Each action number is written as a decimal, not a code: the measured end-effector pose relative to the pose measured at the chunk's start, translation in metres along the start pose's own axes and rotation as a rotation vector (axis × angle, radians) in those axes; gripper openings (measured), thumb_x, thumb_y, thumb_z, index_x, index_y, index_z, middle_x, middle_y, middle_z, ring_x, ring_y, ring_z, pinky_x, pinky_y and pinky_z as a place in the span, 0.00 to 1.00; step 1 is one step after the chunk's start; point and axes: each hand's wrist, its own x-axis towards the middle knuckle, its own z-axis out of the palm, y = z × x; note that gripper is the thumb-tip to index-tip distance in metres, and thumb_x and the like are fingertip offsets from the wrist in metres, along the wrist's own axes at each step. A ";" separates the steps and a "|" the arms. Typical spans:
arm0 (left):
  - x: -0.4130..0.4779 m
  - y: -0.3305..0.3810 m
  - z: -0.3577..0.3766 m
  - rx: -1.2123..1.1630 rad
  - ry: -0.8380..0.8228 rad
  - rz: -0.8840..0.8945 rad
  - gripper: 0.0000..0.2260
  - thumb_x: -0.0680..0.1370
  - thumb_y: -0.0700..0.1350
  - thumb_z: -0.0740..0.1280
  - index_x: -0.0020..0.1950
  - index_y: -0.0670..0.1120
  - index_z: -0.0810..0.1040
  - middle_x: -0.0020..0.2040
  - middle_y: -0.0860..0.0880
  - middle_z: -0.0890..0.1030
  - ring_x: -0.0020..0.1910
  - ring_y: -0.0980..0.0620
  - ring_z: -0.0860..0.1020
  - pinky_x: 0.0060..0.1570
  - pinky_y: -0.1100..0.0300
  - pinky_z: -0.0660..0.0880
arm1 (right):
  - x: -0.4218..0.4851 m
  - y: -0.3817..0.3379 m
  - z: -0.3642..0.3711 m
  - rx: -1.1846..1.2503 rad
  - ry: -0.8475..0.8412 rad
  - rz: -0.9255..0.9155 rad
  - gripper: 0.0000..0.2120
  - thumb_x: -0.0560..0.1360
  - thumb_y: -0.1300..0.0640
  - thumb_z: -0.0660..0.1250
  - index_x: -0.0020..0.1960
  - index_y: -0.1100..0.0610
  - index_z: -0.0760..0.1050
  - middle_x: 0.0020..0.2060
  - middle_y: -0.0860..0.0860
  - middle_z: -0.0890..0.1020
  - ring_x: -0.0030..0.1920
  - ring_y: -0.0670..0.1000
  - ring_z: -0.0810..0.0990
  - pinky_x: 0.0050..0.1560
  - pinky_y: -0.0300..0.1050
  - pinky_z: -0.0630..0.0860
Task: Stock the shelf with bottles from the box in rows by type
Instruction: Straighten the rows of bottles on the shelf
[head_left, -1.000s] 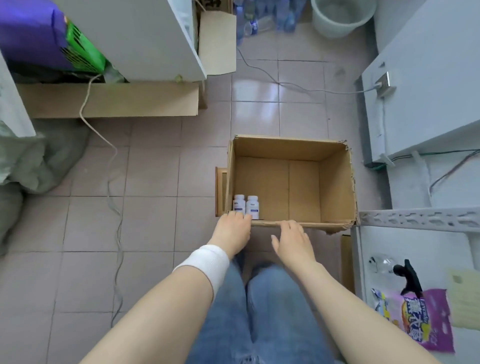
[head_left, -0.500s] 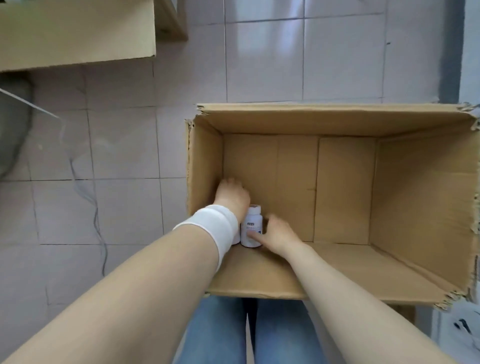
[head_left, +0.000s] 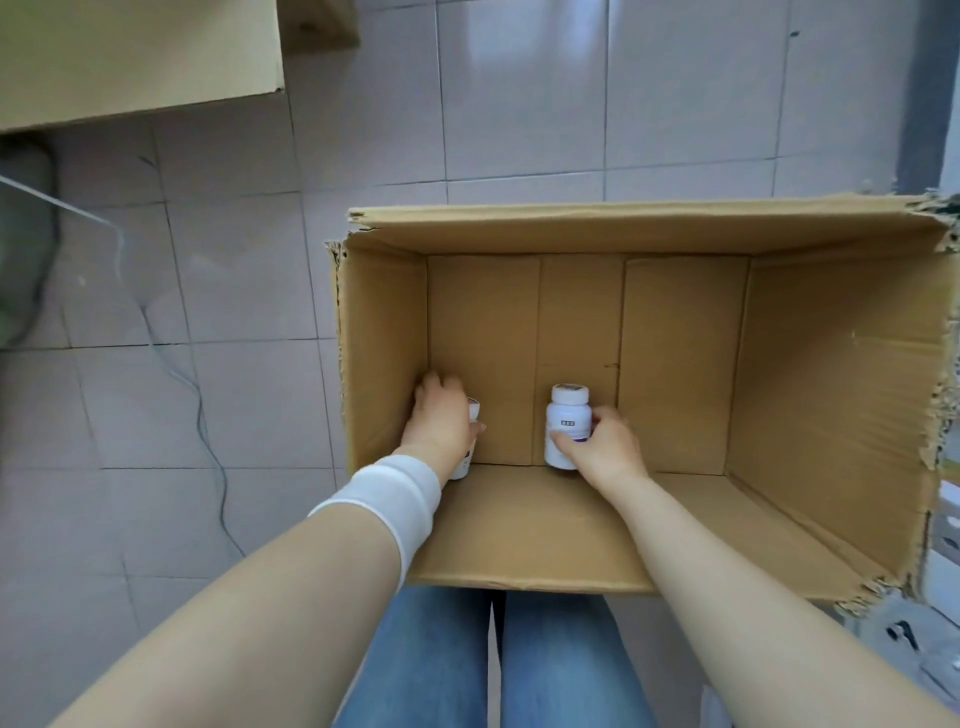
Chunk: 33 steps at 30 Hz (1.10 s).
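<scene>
An open cardboard box (head_left: 810, 364) stands on the tiled floor in front of my knees. Both my hands are inside it. My right hand (head_left: 602, 447) grips a small white bottle (head_left: 567, 423) with a white cap and a purple-edged label, standing upright near the box's middle. My left hand (head_left: 441, 421) is wrapped around a second white bottle (head_left: 471, 415) close to the box's left wall; most of that bottle is hidden behind my hand. A white band circles my left wrist.
A grey cable (head_left: 171, 358) trails over the floor tiles left of the box. A flat cardboard sheet (head_left: 140, 52) lies at the top left. White shelf parts (head_left: 935, 639) show at the right edge, behind the box's torn corner.
The two bottles stood side by side; now they are apart, the right one drawn toward the box's middle in my right hand. My head has moved closer over the box.
</scene>
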 end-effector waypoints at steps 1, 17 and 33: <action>-0.001 -0.001 0.003 -0.039 0.025 -0.013 0.22 0.77 0.46 0.66 0.68 0.40 0.66 0.66 0.41 0.65 0.67 0.43 0.65 0.65 0.53 0.66 | -0.001 0.000 -0.001 -0.002 0.009 -0.002 0.24 0.71 0.53 0.70 0.62 0.61 0.69 0.61 0.58 0.72 0.60 0.57 0.73 0.57 0.46 0.70; -0.062 0.015 -0.042 -0.754 0.083 0.041 0.19 0.73 0.49 0.71 0.61 0.45 0.74 0.53 0.49 0.76 0.50 0.52 0.75 0.44 0.63 0.71 | -0.069 -0.003 -0.056 0.242 0.019 -0.042 0.28 0.69 0.55 0.73 0.65 0.58 0.66 0.60 0.53 0.76 0.54 0.51 0.75 0.53 0.43 0.71; -0.294 0.030 -0.099 -0.592 -0.318 0.669 0.08 0.76 0.55 0.65 0.50 0.54 0.71 0.55 0.46 0.80 0.49 0.50 0.79 0.47 0.58 0.76 | -0.354 0.044 -0.022 0.923 0.537 -0.075 0.25 0.67 0.56 0.75 0.61 0.57 0.72 0.54 0.50 0.80 0.53 0.50 0.78 0.56 0.46 0.74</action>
